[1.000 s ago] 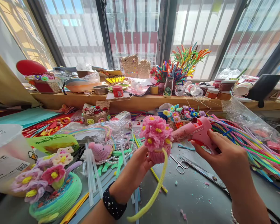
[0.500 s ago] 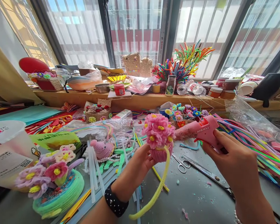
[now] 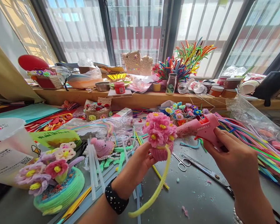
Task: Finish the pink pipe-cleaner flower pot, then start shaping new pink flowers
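My left hand (image 3: 141,163) is closed around a small pink pot of fuzzy pipe-cleaner flowers (image 3: 159,129), pink with yellow centres. From the pot's rim a yellow pipe cleaner (image 3: 162,183) hangs down in a curve towards me. In my right hand (image 3: 233,152) is the handle of a pink glue gun (image 3: 206,127), pointing left. Its nozzle end is behind or against the right side of the flowers; whether it touches them I cannot tell. Below, on the grey table, lie small scissors (image 3: 182,163) and larger scissors (image 3: 207,172).
Clear glue sticks (image 3: 92,174) and a pink crocheted piece (image 3: 102,147) lie left of my hand. A green base with flowers (image 3: 60,194) and a plastic cup (image 3: 10,149) stand at far left. Pipe cleaners (image 3: 252,143) spread at right. Jars line the sill (image 3: 140,99).
Both hands hold nearly the same pose, the flower pot and glue gun still together. The view has shifted very slightly; nothing was taken up or let go.
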Demonstrator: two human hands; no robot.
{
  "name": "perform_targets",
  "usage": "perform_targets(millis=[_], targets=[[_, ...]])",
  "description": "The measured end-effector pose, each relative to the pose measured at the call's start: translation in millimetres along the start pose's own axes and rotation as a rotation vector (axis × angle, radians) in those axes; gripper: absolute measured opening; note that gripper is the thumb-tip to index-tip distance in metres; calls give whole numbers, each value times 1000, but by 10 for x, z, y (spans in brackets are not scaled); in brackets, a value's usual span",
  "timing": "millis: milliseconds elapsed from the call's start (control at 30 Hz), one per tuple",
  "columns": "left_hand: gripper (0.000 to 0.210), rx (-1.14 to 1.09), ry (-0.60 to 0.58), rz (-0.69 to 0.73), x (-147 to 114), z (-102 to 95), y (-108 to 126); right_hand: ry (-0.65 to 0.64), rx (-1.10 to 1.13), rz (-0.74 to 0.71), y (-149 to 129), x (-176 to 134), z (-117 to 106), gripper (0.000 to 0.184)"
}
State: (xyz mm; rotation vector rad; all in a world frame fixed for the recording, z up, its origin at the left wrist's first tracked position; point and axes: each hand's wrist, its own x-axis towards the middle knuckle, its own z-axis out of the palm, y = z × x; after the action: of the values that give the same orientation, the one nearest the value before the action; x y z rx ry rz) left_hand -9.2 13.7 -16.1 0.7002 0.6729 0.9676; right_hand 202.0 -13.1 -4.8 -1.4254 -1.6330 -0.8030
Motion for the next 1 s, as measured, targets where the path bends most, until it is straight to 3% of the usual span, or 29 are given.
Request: perform_targets(millis=[733,1000], targets=[[21,42,-25,16,11,-69,-39,11,-6,29,-53,-5,41,28],[23,32,-6,11,24,-72,-55,12,-22,-5,-60,0,45,34]])
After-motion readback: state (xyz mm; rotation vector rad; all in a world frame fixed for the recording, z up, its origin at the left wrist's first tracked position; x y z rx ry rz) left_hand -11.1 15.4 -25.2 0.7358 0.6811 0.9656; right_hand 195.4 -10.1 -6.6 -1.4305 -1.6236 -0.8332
